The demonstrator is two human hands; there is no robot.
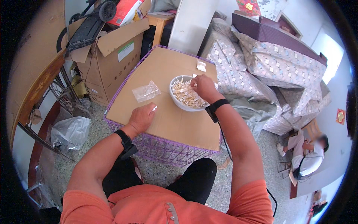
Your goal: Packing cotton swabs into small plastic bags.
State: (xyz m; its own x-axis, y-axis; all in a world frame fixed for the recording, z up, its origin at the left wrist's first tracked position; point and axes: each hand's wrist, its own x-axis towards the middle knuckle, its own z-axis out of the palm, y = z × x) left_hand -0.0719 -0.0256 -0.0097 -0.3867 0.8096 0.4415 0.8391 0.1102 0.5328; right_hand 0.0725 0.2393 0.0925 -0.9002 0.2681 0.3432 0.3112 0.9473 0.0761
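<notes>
A white bowl point(176, 100) full of loose cotton swabs point(185, 92) stands on a sheet of brown cardboard point(175, 128). My right hand point(206, 87) reaches over the bowl's right side, fingers bent together at the swabs; whatever lies between the fingertips is hidden. Left of the bowl, my left hand point(141, 117) is closed low over the cardboard, with the white tips of cotton swabs poking out by the thumb. Just beyond it lies a clear plastic bag point(146, 92) with a few swabs in it. A small packed bag point(201, 66) rests near the far right corner.
The cardboard tops a purple wire cage point(164, 149). A large carton point(112, 63) stands at the left, near a plastic sack point(71, 132) on the floor. Wrapped cushions point(238, 71) are piled at the right; farther off, a person point(311, 156) sits on a chair.
</notes>
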